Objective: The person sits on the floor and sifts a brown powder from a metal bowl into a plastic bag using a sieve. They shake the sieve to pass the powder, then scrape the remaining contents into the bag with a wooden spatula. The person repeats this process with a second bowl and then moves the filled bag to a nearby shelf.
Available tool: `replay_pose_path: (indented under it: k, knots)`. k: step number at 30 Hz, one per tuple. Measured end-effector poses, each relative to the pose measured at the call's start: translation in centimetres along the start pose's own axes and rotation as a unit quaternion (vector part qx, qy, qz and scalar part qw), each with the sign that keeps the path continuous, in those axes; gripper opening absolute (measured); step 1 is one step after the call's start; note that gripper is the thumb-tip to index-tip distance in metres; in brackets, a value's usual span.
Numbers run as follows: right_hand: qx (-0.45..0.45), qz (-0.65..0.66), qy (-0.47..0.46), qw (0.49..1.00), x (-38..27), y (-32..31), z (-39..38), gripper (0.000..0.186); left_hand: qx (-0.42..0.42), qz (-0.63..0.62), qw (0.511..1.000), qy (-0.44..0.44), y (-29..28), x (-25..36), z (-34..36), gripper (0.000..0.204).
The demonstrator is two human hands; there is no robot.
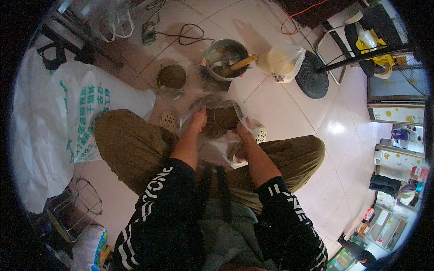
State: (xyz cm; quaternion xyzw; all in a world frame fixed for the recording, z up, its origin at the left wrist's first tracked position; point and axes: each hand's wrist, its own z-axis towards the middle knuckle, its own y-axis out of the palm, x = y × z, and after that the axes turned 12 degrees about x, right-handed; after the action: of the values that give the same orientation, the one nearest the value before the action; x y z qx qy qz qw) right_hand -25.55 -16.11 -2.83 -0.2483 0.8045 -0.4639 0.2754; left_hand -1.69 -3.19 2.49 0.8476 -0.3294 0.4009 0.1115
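A clear plastic bag (186, 118) is stretched between my two hands, low in front of my knees. My left hand (199, 119) is closed on its left edge; on the opposite side, my right hand (243, 129) grips the edge. Something brown and round (226, 118) shows between the hands; whether it is inside the bag or behind it I cannot tell. Just beyond stands a metal pot (211, 67) with a wooden-handled tool (242, 63) leaning in it. A round container (172, 77) of brown contents sits to its left.
At left lies a big white woven sack (113, 97). Behind the pot, a black cable (185, 38) runs to a power strip (148, 32). A white plastic bag (285, 62) and a fan's round black base (312, 74) are at right. A wire rack (81, 203) stands lower left.
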Motion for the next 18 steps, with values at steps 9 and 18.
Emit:
replay_pose_path:
  k: [9, 18]
  knots:
    - [0.003, 0.0, -0.015, 1.0, -1.3, -0.5, 0.5, 0.06, 0.0, -0.064, 0.993, -0.095, 0.0, -2.4, 3.2, 0.047]
    - [0.011, -0.001, -0.039, 0.999, -3.2, -1.3, 1.6, 0.06, 0.013, -0.064, 0.995, -0.078, -2.2, -2.4, 3.7, 0.041]
